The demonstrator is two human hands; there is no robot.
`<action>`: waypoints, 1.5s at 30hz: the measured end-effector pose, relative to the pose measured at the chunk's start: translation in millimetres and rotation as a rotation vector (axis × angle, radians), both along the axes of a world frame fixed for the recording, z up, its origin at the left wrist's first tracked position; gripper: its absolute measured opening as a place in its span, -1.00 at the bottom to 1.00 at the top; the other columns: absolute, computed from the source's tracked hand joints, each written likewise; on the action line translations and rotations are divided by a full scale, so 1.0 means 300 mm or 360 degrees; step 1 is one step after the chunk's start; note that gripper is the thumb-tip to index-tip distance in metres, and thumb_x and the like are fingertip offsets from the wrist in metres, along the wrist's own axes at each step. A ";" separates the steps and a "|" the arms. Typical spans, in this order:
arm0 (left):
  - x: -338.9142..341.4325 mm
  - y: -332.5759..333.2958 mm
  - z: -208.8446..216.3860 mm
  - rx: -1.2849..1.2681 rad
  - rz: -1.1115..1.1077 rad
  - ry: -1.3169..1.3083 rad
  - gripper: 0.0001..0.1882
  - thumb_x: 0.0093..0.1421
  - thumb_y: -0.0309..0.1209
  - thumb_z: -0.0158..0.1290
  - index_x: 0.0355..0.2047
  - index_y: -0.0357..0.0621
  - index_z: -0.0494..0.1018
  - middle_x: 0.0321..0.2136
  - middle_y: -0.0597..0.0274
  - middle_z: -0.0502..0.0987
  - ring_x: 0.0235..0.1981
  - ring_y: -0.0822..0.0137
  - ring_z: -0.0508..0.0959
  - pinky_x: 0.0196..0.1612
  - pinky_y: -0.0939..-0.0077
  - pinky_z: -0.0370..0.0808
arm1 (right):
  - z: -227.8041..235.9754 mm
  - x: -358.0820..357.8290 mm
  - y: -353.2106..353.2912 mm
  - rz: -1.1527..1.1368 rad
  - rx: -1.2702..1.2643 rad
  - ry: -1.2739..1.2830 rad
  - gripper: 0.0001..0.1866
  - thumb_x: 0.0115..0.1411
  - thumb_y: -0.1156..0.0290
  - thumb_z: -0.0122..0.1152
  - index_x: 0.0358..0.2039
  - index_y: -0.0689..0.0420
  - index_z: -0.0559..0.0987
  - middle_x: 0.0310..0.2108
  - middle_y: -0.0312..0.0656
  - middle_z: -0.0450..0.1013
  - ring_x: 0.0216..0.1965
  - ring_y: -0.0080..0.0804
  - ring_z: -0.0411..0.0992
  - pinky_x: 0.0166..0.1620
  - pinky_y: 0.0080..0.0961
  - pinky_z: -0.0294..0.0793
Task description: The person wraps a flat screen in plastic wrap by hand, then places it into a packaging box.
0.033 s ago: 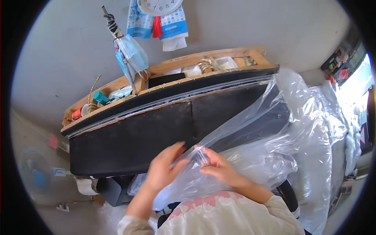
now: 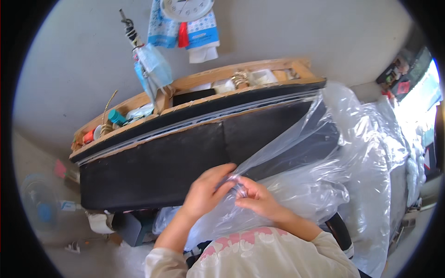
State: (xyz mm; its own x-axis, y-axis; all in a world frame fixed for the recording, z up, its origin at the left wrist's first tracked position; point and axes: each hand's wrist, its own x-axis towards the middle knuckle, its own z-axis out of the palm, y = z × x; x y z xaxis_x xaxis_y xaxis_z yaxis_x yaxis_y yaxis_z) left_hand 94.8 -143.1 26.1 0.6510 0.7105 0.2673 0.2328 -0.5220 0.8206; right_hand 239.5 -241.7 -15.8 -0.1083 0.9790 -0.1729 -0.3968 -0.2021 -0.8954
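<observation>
The left hand and the right hand are close together over the near edge of a black padded bench, both at one gathered bunch of a clear plastic sheet. The right hand has the bunch pinched between thumb and fingers. The left hand curls against the same bunch from the other side, its fingertips blurred; I cannot tell how tightly it grips. From the hands, a taut fold of the sheet runs up across the bench toward its far right corner. The rest of the sheet covers part of the bench's right half and spills in shiny folds past its right end and over its near edge.

Nearer the body than the bench is a cream shirt with a pink print. Below the bench's near left edge stands a dark grey box, and off its left end is a fan with a blue centre.

Along the bench's far side, a wooden frame holds a teal-capped container and a coil of rope. Above the bench, light blue masks and a round white clock hang against the wall.
</observation>
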 end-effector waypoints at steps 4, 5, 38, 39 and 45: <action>0.055 0.063 -0.201 -0.0349 -0.0234 -0.0509 -0.82 0.16 -0.50 -0.05 -0.21 -0.21 0.41 -0.37 0.18 0.55 -0.27 0.30 0.53 0.10 0.17 0.22 | 0.061 0.263 0.042 -0.1009 0.1030 -0.2793 -0.40 -0.25 0.46 0.16 -0.06 0.08 0.38 -0.13 -0.10 0.31 -0.17 -0.12 0.28 -0.05 -0.02 0.12; 0.052 0.057 -0.199 -0.0880 -0.0028 -0.0981 -0.92 0.17 -0.51 -0.07 -0.36 -0.21 0.42 -0.42 0.16 0.54 -0.29 0.24 0.53 0.06 0.23 0.27 | 0.040 0.401 0.039 -0.1106 0.0632 -0.3008 -0.44 -0.24 0.44 0.19 -0.09 0.04 0.40 -0.03 -0.06 0.24 -0.05 -0.04 0.20 0.05 0.09 -0.01; -1.120 0.452 -0.269 0.0415 0.2163 -0.0445 -0.77 0.20 -0.38 -0.10 -0.57 -0.21 0.30 -0.71 0.45 0.19 -0.65 0.60 0.16 -0.59 0.64 0.16 | 0.060 -0.542 0.319 0.1039 0.1273 -0.1416 -0.66 0.08 0.12 0.09 -0.50 0.18 0.43 -0.52 -0.08 0.42 -0.52 -0.16 0.40 -0.45 -0.28 0.39; -1.138 0.442 -0.275 0.0525 0.2139 -0.0444 -0.77 0.20 -0.38 -0.09 -0.57 -0.20 0.30 -0.70 0.47 0.19 -0.64 0.61 0.16 -0.58 0.66 0.15 | 0.118 -0.531 0.353 0.1043 0.1261 -0.1426 -0.66 0.08 0.12 0.09 -0.50 0.18 0.43 -0.52 -0.08 0.42 -0.52 -0.16 0.40 -0.45 -0.28 0.39; -1.138 0.397 -0.244 0.0361 0.2050 -0.0610 -0.80 0.22 -0.36 -0.09 -0.54 -0.15 0.31 -0.67 0.52 0.17 -0.63 0.67 0.14 -0.59 0.74 0.09 | 0.130 -0.499 0.265 0.1762 0.1047 -0.2347 -0.72 0.19 0.23 -0.05 -0.45 0.21 0.39 -0.61 -0.12 0.43 -0.56 -0.33 0.45 -0.50 -0.40 0.41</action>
State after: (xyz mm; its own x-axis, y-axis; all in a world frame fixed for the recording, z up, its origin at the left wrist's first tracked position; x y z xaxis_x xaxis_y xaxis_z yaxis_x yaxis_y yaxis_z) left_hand -246.5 -24.2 -47.0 -0.5748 0.6692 0.4709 0.4320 -0.2406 0.8692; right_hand 89.9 -162.2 23.3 -0.7544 0.5319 -0.3848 0.6547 0.6527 -0.3812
